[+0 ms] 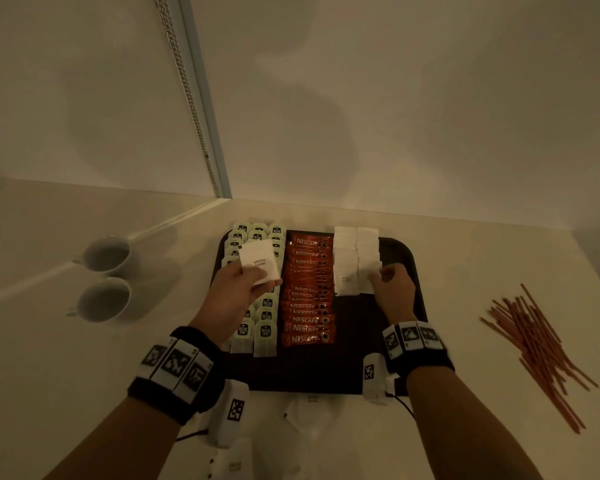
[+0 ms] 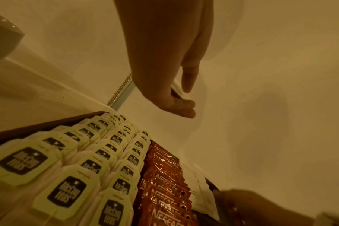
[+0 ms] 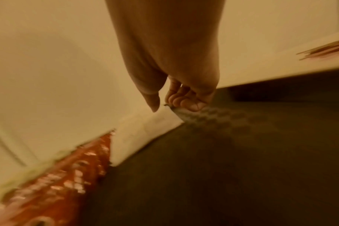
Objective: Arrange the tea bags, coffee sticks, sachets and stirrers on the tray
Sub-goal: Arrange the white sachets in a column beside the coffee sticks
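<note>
A dark tray [image 1: 400,251] holds rows of green-tagged tea bags [image 1: 265,330], a column of orange coffee sticks [image 1: 309,306] and two columns of white sugar sachets [image 1: 355,258]. Above the tea bags my left hand [image 1: 246,285] holds a small stack of white sugar sachets [image 1: 258,263] between thumb and fingers; in the left wrist view only the edge of this stack [image 2: 176,91] shows. My right hand [image 1: 390,284] pinches the near end of the right sachet column [image 3: 164,116] on the tray. The tea bags [image 2: 68,175] and coffee sticks [image 2: 164,183] fill the lower left wrist view.
A loose pile of reddish stirrers [image 1: 541,344] lies on the counter right of the tray. Two white cups [image 1: 106,278] stand on the left. A wall corner with a bead chain [image 1: 187,95] rises behind. The tray's near right part is bare.
</note>
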Motion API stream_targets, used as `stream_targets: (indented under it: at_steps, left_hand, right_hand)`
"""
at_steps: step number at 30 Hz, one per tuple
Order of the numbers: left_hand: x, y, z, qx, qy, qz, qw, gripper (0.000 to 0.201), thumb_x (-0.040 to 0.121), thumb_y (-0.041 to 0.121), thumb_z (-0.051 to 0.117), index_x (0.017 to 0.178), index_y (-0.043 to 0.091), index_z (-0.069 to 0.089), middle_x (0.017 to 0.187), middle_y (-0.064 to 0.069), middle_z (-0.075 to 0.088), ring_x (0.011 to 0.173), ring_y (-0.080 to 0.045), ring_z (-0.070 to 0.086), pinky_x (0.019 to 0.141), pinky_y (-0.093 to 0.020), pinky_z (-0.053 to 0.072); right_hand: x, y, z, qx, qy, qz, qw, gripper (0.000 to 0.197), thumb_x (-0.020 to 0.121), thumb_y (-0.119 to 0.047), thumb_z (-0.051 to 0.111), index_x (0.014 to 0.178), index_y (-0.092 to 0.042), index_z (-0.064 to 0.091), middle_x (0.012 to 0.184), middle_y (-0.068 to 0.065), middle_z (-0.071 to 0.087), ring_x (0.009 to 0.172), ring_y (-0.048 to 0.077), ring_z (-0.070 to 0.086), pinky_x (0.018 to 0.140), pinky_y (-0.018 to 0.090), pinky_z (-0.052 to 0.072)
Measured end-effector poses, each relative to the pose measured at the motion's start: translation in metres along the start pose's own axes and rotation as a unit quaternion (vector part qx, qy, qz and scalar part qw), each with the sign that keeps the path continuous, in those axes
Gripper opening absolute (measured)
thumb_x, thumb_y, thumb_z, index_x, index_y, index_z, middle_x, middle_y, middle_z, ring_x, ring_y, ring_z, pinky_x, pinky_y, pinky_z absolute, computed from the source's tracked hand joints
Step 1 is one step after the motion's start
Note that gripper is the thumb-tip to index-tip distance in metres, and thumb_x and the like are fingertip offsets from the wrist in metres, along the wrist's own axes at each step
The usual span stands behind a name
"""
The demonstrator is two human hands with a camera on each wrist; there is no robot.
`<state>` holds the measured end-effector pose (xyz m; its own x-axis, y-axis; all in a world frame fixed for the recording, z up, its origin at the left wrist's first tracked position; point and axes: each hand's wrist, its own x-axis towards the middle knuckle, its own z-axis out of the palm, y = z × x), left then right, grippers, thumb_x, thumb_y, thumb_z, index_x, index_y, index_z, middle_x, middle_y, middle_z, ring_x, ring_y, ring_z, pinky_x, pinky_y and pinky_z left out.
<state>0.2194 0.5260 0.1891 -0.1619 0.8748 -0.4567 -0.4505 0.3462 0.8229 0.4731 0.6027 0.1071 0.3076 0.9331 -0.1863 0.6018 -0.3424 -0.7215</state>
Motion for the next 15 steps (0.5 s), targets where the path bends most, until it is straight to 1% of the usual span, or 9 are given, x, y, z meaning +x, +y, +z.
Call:
stream_targets:
  at_steps: [2, 4, 6, 8, 10, 11, 12, 14, 15]
  left_hand:
    - [-0.002, -0.001, 0.001, 0.091, -0.036, 0.013, 0.995, 0.027, 0.093, -0.005, 0.046, 0.116, 0.006, 0.053, 0.106, -0.005, 0.060, 0.091, -0.021, 0.065, 0.065, -0.016, 0.054]
    - [-0.002, -0.001, 0.004, 0.189, -0.078, 0.004, 0.979, 0.027, 0.091, -0.005, 0.047, 0.113, 0.006, 0.056, 0.101, -0.003, 0.065, 0.091, -0.018, 0.065, 0.069, -0.020, 0.056]
    - [-0.004, 0.001, 0.008, 0.274, -0.113, -0.003, 0.955, 0.022, 0.089, -0.003, 0.050, 0.104, 0.009, 0.062, 0.099, -0.006, 0.068, 0.090, -0.020, 0.066, 0.069, -0.022, 0.057]
    - [-0.004, 0.004, 0.012, 0.329, -0.117, 0.004, 0.937, 0.016, 0.088, 0.000, 0.054, 0.097, 0.010, 0.064, 0.093, -0.006, 0.069, 0.081, -0.017, 0.066, 0.060, -0.018, 0.053]
    - [-0.006, 0.010, 0.012, 0.353, -0.088, 0.028, 0.931, 0.012, 0.088, 0.003, 0.056, 0.090, 0.011, 0.064, 0.081, -0.004, 0.067, 0.067, -0.011, 0.062, 0.052, -0.015, 0.047]
    - [-0.006, 0.013, 0.010, 0.355, -0.068, 0.042, 0.932, 0.012, 0.088, 0.005, 0.057, 0.087, 0.014, 0.064, 0.079, -0.003, 0.066, 0.066, -0.011, 0.061, 0.053, -0.017, 0.047]
    - [-0.004, 0.014, 0.006, 0.343, -0.049, 0.055, 0.936, 0.014, 0.089, 0.007, 0.057, 0.086, 0.018, 0.065, 0.080, -0.003, 0.067, 0.069, -0.013, 0.062, 0.058, -0.021, 0.050]
    - [-0.003, 0.017, 0.000, 0.297, -0.024, 0.070, 0.952, 0.014, 0.090, 0.009, 0.057, 0.093, 0.018, 0.066, 0.090, -0.004, 0.069, 0.082, -0.020, 0.065, 0.070, -0.029, 0.054]
    - [-0.002, 0.017, -0.001, 0.277, -0.018, 0.075, 0.958, 0.014, 0.091, 0.008, 0.056, 0.097, 0.016, 0.066, 0.094, -0.004, 0.069, 0.085, -0.019, 0.066, 0.070, -0.027, 0.055]
  right_hand:
    - [-0.018, -0.032, -0.001, 0.072, -0.064, -0.070, 0.993, 0.023, 0.088, -0.031, 0.062, 0.102, -0.013, 0.055, 0.096, -0.001, 0.059, 0.087, 0.013, 0.057, 0.066, 0.018, 0.043]
    - [-0.041, -0.069, -0.002, 0.128, -0.178, -0.138, 0.966, 0.026, 0.088, -0.036, 0.060, 0.106, -0.017, 0.057, 0.101, -0.006, 0.061, 0.091, 0.007, 0.058, 0.068, 0.014, 0.045]
    - [-0.062, -0.095, 0.003, 0.155, -0.276, -0.182, 0.931, 0.025, 0.089, -0.033, 0.059, 0.112, -0.022, 0.057, 0.103, -0.003, 0.063, 0.092, 0.008, 0.061, 0.073, 0.019, 0.053]
    - [-0.074, -0.108, 0.011, 0.172, -0.294, -0.219, 0.914, 0.020, 0.090, -0.023, 0.060, 0.110, -0.021, 0.059, 0.099, 0.006, 0.064, 0.091, 0.016, 0.064, 0.078, 0.027, 0.055]
    - [-0.078, -0.110, 0.013, 0.197, -0.267, -0.225, 0.916, 0.011, 0.090, -0.015, 0.059, 0.101, -0.017, 0.061, 0.097, 0.010, 0.064, 0.089, 0.022, 0.063, 0.078, 0.031, 0.054]
    - [-0.078, -0.109, 0.012, 0.208, -0.261, -0.212, 0.918, 0.007, 0.090, -0.013, 0.058, 0.097, -0.016, 0.060, 0.098, 0.010, 0.064, 0.090, 0.023, 0.062, 0.080, 0.033, 0.053]
    - [-0.078, -0.106, 0.010, 0.218, -0.265, -0.194, 0.919, 0.005, 0.090, -0.013, 0.059, 0.094, -0.016, 0.058, 0.100, 0.012, 0.063, 0.092, 0.026, 0.062, 0.081, 0.036, 0.054]
    - [-0.080, -0.101, 0.006, 0.221, -0.292, -0.166, 0.916, 0.010, 0.088, -0.014, 0.061, 0.096, -0.016, 0.054, 0.102, 0.015, 0.064, 0.095, 0.030, 0.063, 0.083, 0.040, 0.054]
    - [-0.082, -0.098, 0.005, 0.215, -0.307, -0.158, 0.914, 0.016, 0.087, -0.015, 0.064, 0.099, -0.016, 0.053, 0.101, 0.015, 0.066, 0.095, 0.028, 0.064, 0.083, 0.038, 0.054]
